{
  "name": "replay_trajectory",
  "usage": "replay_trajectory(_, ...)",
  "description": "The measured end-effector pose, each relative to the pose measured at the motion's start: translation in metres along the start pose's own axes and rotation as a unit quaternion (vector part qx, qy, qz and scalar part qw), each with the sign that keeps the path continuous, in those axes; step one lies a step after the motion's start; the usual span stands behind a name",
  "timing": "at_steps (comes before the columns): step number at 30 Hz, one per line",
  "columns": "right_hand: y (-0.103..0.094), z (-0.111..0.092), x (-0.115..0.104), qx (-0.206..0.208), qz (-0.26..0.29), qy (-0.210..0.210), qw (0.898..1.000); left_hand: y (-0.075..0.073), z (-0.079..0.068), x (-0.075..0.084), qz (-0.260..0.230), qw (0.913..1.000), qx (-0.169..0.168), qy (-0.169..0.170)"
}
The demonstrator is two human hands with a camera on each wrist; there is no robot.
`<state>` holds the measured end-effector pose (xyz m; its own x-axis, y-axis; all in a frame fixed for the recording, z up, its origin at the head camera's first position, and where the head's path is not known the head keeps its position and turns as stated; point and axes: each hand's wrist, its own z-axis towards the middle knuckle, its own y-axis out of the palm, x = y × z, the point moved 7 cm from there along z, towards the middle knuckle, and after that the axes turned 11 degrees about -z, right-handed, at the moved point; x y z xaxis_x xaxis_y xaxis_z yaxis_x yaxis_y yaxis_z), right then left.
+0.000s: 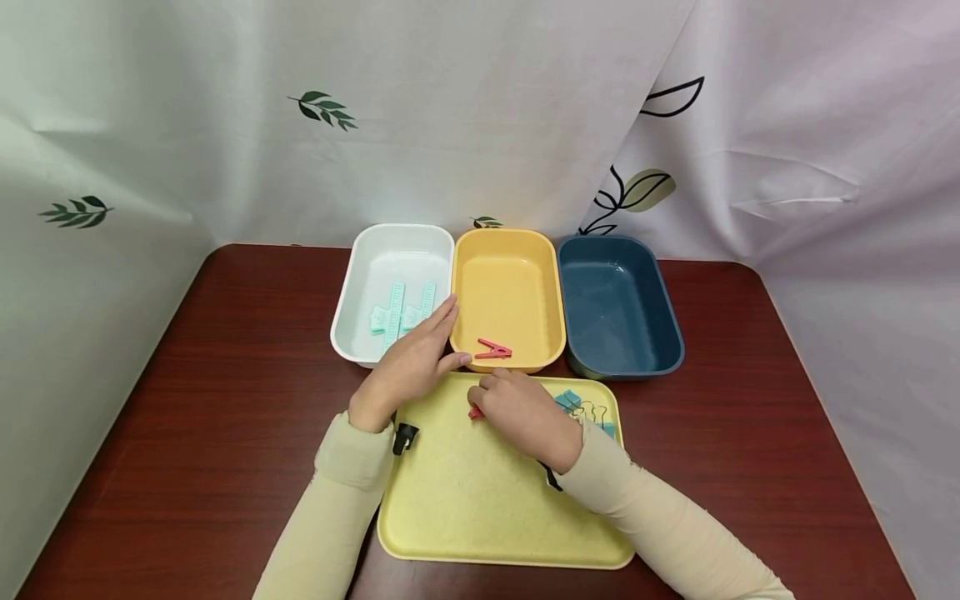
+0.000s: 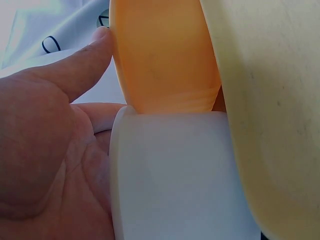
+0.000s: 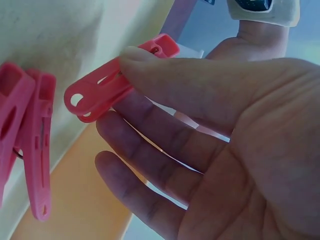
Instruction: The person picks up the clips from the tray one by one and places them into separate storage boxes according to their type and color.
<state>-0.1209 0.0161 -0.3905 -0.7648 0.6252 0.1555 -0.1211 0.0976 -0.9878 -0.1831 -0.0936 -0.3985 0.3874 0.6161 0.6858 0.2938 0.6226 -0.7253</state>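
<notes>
Between thumb and fingers my right hand [image 1: 525, 414] pinches a red clothespin [image 3: 107, 82], just above the far part of the yellow tray [image 1: 487, 500]. Beside it in the right wrist view, another red clothespin [image 3: 40, 145] is on the tray, partly cut off by the frame edge. A further red clothespin [image 1: 493, 349] lies in the orange-yellow bin [image 1: 517, 287]. My left hand [image 1: 411, 364] rests with straight fingers over the adjoining rims of that bin and the white bin [image 1: 348, 321]. Its thumb touches the near rim of the orange-yellow bin.
Mint-green clips [image 1: 393, 312] lie inside the white bin. A dark blue bin [image 1: 618, 308] stands to the right of the orange-yellow one. Teal binder clips [image 1: 568, 400] sit at the tray's far right corner. A patterned curtain [image 1: 450, 108] hangs behind the brown table [image 1: 172, 417].
</notes>
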Motion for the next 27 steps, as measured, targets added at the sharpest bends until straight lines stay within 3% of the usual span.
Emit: replay_trajectory(27, -0.017, -0.005, 0.012, 0.051, 0.076, 0.029, 0.995, 0.0, 0.0, 0.0, 0.004, 1.0, 0.002, 0.001)
